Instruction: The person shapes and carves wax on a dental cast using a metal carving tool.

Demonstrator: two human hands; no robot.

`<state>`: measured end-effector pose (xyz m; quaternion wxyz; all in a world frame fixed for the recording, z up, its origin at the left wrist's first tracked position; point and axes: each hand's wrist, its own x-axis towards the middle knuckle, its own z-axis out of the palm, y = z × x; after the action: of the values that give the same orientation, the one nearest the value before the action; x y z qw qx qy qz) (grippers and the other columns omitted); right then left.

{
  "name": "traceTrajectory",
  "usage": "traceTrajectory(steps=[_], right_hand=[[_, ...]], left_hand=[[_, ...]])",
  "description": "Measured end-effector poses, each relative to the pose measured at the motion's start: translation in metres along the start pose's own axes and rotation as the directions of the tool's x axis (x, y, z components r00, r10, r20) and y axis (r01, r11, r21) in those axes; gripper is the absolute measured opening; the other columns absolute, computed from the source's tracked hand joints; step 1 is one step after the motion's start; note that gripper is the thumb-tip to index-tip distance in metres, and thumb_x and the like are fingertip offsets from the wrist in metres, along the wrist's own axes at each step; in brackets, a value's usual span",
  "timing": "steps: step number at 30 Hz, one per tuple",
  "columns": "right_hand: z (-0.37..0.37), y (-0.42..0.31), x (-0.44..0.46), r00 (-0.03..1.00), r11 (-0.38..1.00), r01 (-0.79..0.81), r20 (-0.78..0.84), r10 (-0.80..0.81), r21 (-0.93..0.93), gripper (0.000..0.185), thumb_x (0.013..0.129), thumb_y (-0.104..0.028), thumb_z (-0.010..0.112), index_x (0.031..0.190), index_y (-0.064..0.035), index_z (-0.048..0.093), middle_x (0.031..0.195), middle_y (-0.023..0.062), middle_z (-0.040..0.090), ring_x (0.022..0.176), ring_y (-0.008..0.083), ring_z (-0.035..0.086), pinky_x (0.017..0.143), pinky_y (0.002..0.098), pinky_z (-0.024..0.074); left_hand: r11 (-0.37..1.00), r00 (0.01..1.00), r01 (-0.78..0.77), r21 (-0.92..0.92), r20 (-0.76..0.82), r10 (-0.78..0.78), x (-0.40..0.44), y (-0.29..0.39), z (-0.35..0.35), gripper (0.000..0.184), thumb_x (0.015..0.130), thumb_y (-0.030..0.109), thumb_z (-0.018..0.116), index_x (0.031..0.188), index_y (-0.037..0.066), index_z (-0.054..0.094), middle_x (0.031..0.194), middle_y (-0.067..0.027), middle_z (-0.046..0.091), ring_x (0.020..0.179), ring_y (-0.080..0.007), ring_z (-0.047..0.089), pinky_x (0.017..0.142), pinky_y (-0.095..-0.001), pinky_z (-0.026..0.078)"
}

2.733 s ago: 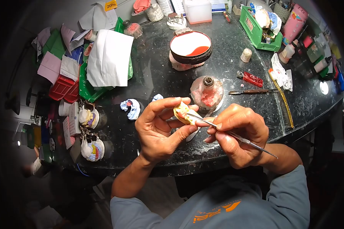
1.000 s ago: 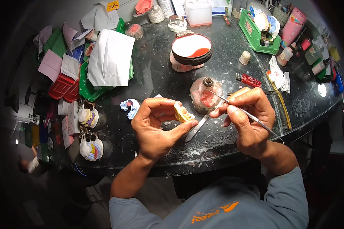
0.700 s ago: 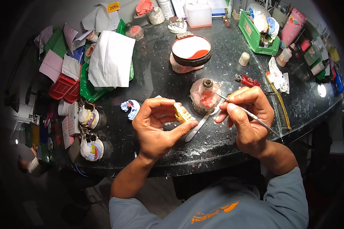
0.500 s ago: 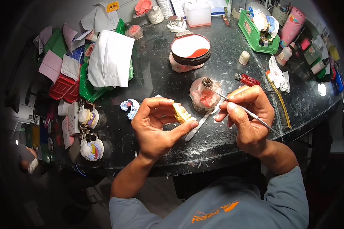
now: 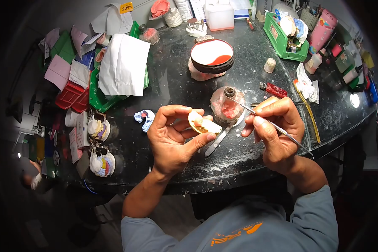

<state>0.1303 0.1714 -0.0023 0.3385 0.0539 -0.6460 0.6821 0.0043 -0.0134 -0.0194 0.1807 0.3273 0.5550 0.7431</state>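
Observation:
A pale yellow dental model [image 5: 206,124] is pinched between the thumb and fingertips of my left hand [image 5: 170,143]. My right hand [image 5: 281,130] grips a thin metal wax carver [image 5: 246,108] like a pen. The carver's far tip reaches the dark metal neck [image 5: 229,91] of a small spirit burner; whether it touches, I cannot tell. The burner's glass body [image 5: 221,106] is smeared with pink wax, and no flame is clearly visible. A flat metal blade-like tool [image 5: 217,144] lies on the bench between my hands. Left of them rests a blue-and-white dental piece [image 5: 144,119].
Behind the burner stands a round dish of red wax [image 5: 219,59]. Two mounted dental casts [image 5: 101,164] sit at the left, near a paper-covered green bin [image 5: 97,98]. At right are a red lighter [image 5: 276,90], a yellow toothbrush [image 5: 308,113] and a green bin [image 5: 277,40].
My left hand has turned the dental model, so a broader, smoother face now shows. The carver stays by the burner's neck. The whole view has shifted slightly.

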Motion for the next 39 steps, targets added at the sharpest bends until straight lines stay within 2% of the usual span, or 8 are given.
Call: traceTrajectory(steps=[7, 13, 19, 25, 26, 29, 31, 39], right_hand=[[0.0005, -0.0008, 0.0001, 1.0, 1.0, 0.022, 0.014, -0.022, 0.013, 0.011, 0.092, 0.01, 0.056, 0.102, 0.005, 0.052, 0.092, 0.0149, 0.062, 0.075, 0.0145, 0.066, 0.069, 0.0264, 0.0566], [0.0009, -0.0008, -0.0001, 1.0, 1.0, 0.019, 0.008, -0.019, -0.014, 0.011, 0.092, 0.008, 0.058, 0.102, 0.0047, 0.053, 0.092, 0.0141, 0.064, 0.076, 0.0142, 0.067, 0.069, 0.0257, 0.0567], [0.0037, 0.0031, 0.0039, 0.995, 0.996, -0.005, -0.101, -0.003, -0.084, 0.011, 0.095, -0.001, 0.065, 0.101, 0.0033, 0.056, 0.09, 0.0128, 0.069, 0.073, 0.012, 0.068, 0.067, 0.0248, 0.0569], [0.0022, 0.0043, 0.0075, 0.986, 0.997, -0.027, -0.167, 0.013, -0.077, 0.012, 0.096, -0.004, 0.065, 0.1, 0.0027, 0.056, 0.089, 0.0117, 0.068, 0.072, 0.0111, 0.067, 0.064, 0.0238, 0.0565], [0.003, 0.0071, 0.0085, 0.987, 0.986, -0.001, -0.16, -0.026, -0.164, 0.011, 0.099, -0.009, 0.061, 0.101, -0.001, 0.055, 0.083, 0.011, 0.068, 0.062, 0.01, 0.063, 0.049, 0.0195, 0.0447], [0.0026, 0.005, 0.0072, 0.988, 0.997, -0.018, -0.155, 0.007, -0.069, 0.013, 0.097, -0.007, 0.065, 0.098, 0.0014, 0.056, 0.086, 0.0097, 0.067, 0.069, 0.0098, 0.066, 0.062, 0.0227, 0.0556], [0.0029, 0.0074, 0.0072, 0.986, 0.997, -0.017, -0.167, 0.004, -0.073, 0.013, 0.097, -0.008, 0.065, 0.097, 0.001, 0.056, 0.084, 0.0088, 0.067, 0.069, 0.0093, 0.066, 0.061, 0.0222, 0.0552], [0.0013, 0.0082, 0.0083, 0.985, 0.995, -0.029, -0.169, 0.012, -0.096, 0.014, 0.096, -0.009, 0.066, 0.096, 0.0002, 0.056, 0.083, 0.0078, 0.066, 0.068, 0.0089, 0.065, 0.059, 0.0215, 0.0548]], left_hand=[[0.998, 0.998, -0.041, -0.052, 0.047, 0.043, -0.0001, -0.0015, -0.0004, 0.059, 0.076, -0.01, 0.08, 0.123, 0.0, 0.045, 0.12, -0.0198, 0.061, 0.111, -0.0329, 0.066, 0.097, -0.0417, 0.058], [0.997, 0.998, -0.044, -0.057, 0.045, 0.047, -0.0005, -0.0007, 0.001, 0.06, 0.077, -0.011, 0.079, 0.125, 0.001, 0.045, 0.118, -0.0197, 0.063, 0.11, -0.0308, 0.067, 0.096, -0.0408, 0.058], [0.995, 1.0, 0.011, 0.096, 0.014, -0.012, -0.0014, -0.0002, -0.0033, 0.057, 0.074, -0.011, 0.081, 0.12, 0.0, 0.05, 0.112, -0.0177, 0.065, 0.099, -0.0242, 0.07, 0.088, -0.0373, 0.062], [0.992, 1.0, 0.023, 0.126, 0.002, -0.024, -0.0013, 0.0026, -0.0033, 0.057, 0.072, -0.011, 0.083, 0.117, 0.0, 0.051, 0.107, -0.0147, 0.065, 0.097, -0.0213, 0.07, 0.086, -0.0358, 0.063], [0.991, 1.0, 0.008, 0.131, 0.005, -0.008, -0.0009, 0.0025, -0.0032, 0.057, 0.071, -0.011, 0.083, 0.117, 0.0, 0.051, 0.106, -0.0143, 0.065, 0.096, -0.0206, 0.07, 0.085, -0.0355, 0.063], [0.99, 1.0, -0.013, 0.143, -0.009, 0.015, -0.0017, 0.0012, -0.0017, 0.056, 0.069, -0.009, 0.085, 0.114, 0.0, 0.053, 0.102, -0.0122, 0.066, 0.093, -0.018, 0.07, 0.081, -0.0326, 0.063], [0.989, 0.999, -0.006, 0.146, -0.048, 0.013, -0.0015, 0.0009, 0.0007, 0.055, 0.067, -0.007, 0.088, 0.109, 0.0, 0.055, 0.098, -0.0095, 0.065, 0.089, -0.0151, 0.07, 0.075, -0.0282, 0.063], [0.981, 0.999, -0.034, 0.191, -0.022, 0.039, -0.003, -0.002, -0.0026, 0.056, 0.067, -0.009, 0.087, 0.11, 0.002, 0.052, 0.095, -0.01, 0.066, 0.087, -0.016, 0.07, 0.075, -0.03, 0.063]])
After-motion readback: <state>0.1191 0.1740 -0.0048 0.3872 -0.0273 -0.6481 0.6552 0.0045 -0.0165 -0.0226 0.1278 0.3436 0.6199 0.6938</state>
